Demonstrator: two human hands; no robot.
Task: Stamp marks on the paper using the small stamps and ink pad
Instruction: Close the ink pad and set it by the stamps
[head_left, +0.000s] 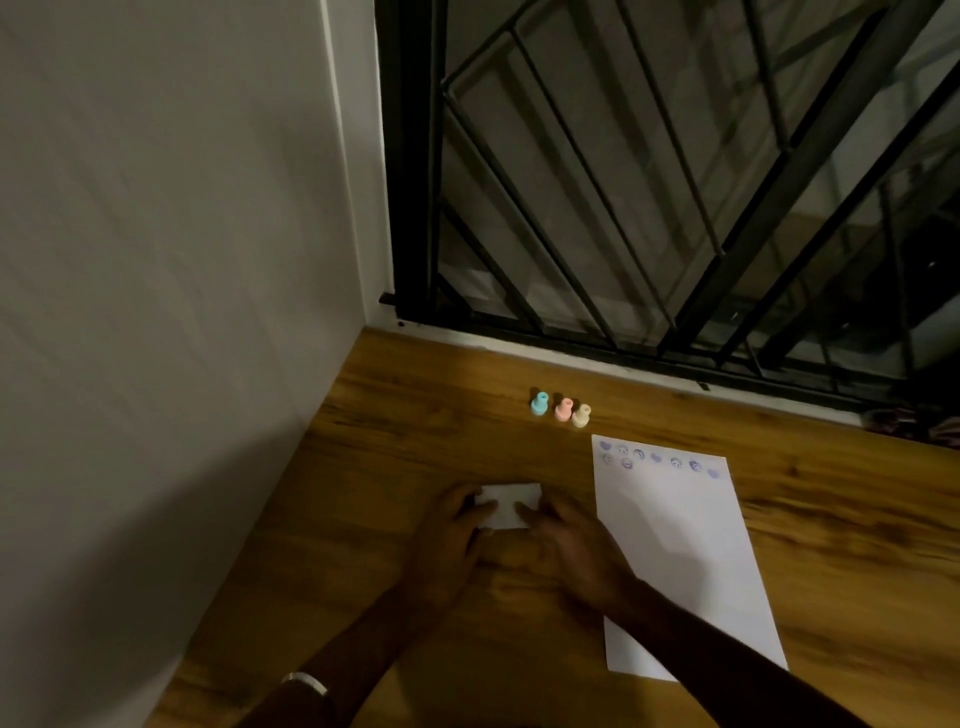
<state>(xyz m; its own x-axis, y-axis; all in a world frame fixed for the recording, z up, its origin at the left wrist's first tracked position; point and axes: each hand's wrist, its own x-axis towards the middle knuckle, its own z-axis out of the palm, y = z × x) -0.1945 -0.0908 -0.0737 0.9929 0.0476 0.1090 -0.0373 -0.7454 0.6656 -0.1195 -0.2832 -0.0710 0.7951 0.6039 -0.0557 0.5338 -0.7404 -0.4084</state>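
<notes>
- The white sheet of paper (675, 545) lies at right on the wooden worktop (415, 431), purple stamp marks (660, 458) along its far edge.
- Three small stamps (563, 410), blue, pink and cream, stand upright beyond it.
- Left hand (457, 525) and right hand (571, 540) both grip a white ink pad (506, 501).
- Grey wall (182, 260) at left; black window grille (675, 182) beyond.

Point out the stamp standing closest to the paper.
The cream stamp, rightmost in the row; the pink stamp and blue stamp stand farther from the paper.
</notes>
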